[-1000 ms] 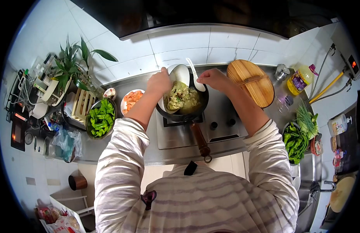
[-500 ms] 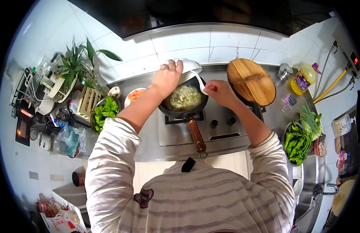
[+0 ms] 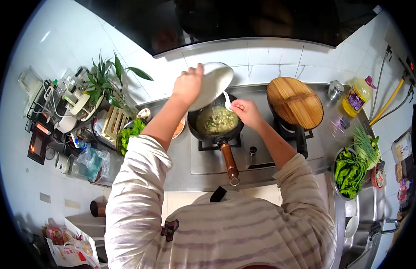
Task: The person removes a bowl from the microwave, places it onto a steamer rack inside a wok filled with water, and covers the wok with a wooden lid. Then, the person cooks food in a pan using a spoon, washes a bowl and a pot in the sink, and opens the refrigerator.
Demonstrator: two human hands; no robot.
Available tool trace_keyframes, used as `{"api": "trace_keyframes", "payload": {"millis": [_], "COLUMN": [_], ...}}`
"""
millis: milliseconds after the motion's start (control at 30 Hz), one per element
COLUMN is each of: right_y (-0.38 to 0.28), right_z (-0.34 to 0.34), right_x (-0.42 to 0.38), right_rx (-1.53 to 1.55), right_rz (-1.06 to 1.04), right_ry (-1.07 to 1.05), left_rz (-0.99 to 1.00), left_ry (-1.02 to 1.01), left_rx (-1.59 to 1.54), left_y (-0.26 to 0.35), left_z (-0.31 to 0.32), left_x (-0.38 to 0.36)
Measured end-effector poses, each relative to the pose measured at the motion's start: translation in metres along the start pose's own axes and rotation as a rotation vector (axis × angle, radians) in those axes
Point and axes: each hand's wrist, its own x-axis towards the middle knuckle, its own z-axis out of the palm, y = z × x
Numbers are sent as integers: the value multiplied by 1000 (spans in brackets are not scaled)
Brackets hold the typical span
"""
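My left hand [image 3: 188,86] grips the edge of a white bowl [image 3: 218,81], tilted on its side above the far rim of the wok. In my right hand [image 3: 246,112] is a white spoon [image 3: 227,100], pinched by its handle, with its other end up at the bowl. Below them the small dark wok [image 3: 195,131] sits on the burner, its wooden handle [image 3: 229,160] pointing toward me. Chopped pale-green food [image 3: 219,120] in some liquid lies inside the wok.
Right of the wok, a round wooden lid [image 3: 296,102] covers a second pan with a black handle [image 3: 301,142]. An oil bottle [image 3: 356,97] stands far right, above a bowl of green peppers [image 3: 348,172]. Leafy greens [image 3: 131,133] and a plant [image 3: 105,80] are at left.
The bowl has tipped further, so its inside now faces me more. My right hand and the spoon have moved slightly left and lower, nearer the wok's food. The whole view has shifted a little.
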Motion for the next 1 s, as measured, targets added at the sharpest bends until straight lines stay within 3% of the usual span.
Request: {"api": "trace_keyframes", "payload": {"millis": [33, 67, 133, 267, 367, 400, 467, 500, 667, 833, 1000], "right_y": [3, 4, -1, -17, -60, -65, -75, -83, -107, -121, -109], "right_z": [-1, -3, -6, -11, -6, -5, -1, 4, 43, 102, 159], "right_x": [2, 3, 3, 8, 10, 14, 29, 34, 59, 65, 52], "right_rx": [14, 26, 31, -98, -106, -107, -202, -266, -460, -957, -1017], "right_rz": [-22, -40, -58, -64, -69, -66, -60, -38, -182, -298, -359], "right_ry": [31, 59, 59, 16, -66, -81, -226, -238, -405, -635, -791], "left_rz": [-169, -167, -474, -629, -916, -931, -1071, -1123, -1231, -1348, -1458], "left_ry": [-110, -108, -167, -106, -173, -171, -215, -141, -184, -112, -68], "left_rx": [-106, -108, -324, -455, -867, -869, -1230, -1379, -1538, -1610, -1560], "left_y": [-7, -14, -29, -53, -60, -61, -62, -58, -54, -54, -57], "left_z": [2, 5, 13, 57, 66, 66, 65, 65, 44, 30, 22], "left_x": [3, 2, -4, -32, -57, -66, -83, -92, -132, -181, -239]}}
